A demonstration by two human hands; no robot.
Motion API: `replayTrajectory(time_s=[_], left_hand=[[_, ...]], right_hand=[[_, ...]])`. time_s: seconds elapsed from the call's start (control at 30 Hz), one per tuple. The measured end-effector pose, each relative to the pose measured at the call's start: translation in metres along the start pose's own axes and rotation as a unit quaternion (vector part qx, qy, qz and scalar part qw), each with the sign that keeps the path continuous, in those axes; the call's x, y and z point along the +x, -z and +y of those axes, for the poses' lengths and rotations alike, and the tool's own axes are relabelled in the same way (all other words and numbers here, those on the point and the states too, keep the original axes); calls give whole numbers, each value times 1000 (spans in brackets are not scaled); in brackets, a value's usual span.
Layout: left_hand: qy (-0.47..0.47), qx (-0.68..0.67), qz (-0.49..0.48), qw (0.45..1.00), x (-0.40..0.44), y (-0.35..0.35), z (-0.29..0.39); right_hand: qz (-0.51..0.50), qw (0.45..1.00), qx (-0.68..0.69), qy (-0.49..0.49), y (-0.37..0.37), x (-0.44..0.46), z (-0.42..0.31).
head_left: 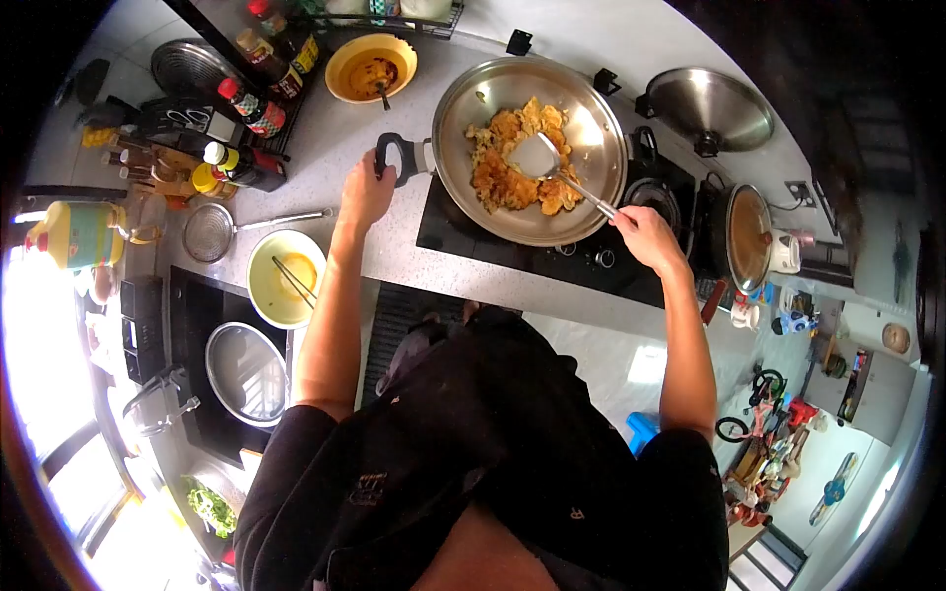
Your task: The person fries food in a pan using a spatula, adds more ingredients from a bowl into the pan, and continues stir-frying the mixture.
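A wide steel wok (463, 108) sits on the black stovetop (443, 227), with browned, yellow scrambled egg (503, 182) in its middle. My left hand (369, 192) is closed around the wok's black loop handle (396, 158) on the left side. From the right, my right hand (645, 236) grips the handle of a metal spatula (537, 156). The spatula's blade rests on the egg, covering part of it.
Left of the wok are a yellow bowl of brown sauce (345, 89), a pale bowl with chopsticks (261, 286), a strainer (209, 233) and several sauce bottles (261, 113). A sink with a metal basin (246, 374) lies lower left. A steel lid (714, 108) leans at the back right.
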State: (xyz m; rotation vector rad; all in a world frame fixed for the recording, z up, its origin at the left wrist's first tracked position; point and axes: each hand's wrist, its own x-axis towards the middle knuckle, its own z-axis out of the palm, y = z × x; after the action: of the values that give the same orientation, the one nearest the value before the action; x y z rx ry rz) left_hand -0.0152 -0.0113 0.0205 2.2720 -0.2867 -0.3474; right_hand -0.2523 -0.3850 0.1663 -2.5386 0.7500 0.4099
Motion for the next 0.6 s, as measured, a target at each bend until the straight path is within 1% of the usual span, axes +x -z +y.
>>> replayTrajectory(time_s=[0.03, 0.07, 0.13, 0.17, 0.2, 0.33, 0.4, 0.43, 0.47, 0.57, 0.6], left_hand=[[7, 12, 2, 1000, 0, 3, 2], [3, 11, 10, 1000, -1, 2, -4], [-12, 7, 24, 1000, 3, -4, -11], [-9, 1, 17, 1000, 3, -5, -12], [-7, -5, 10, 1000, 4, -5, -11], [-4, -15, 8, 1000, 0, 0, -4], [1, -5, 6, 1000, 0, 1, -3], [4, 0, 6, 1000, 0, 1, -2], [3, 7, 12, 1000, -1, 1, -2], [-2, 13, 21, 1000, -1, -1, -2], [-3, 6, 19, 1000, 1, -2, -5]], right_hand=[[8, 1000, 4, 8, 5, 1, -7], [7, 1000, -9, -9, 10, 2, -15], [-2, 1000, 27, 11, 5, 9, -30], [-4, 999, 44, 20, 3, 14, -36], [-23, 998, 47, 22, -1, 23, -40], [-20, 998, 48, 27, -21, 33, -37], [-72, 993, 91, 16, -18, 28, -20], [-99, 989, 112, 11, -14, 22, -24], [-117, 982, 148, -23, -4, 15, -28], [-147, 961, 225, -72, 0, 21, -21], [-127, 963, 232, -53, -9, 23, -24]])
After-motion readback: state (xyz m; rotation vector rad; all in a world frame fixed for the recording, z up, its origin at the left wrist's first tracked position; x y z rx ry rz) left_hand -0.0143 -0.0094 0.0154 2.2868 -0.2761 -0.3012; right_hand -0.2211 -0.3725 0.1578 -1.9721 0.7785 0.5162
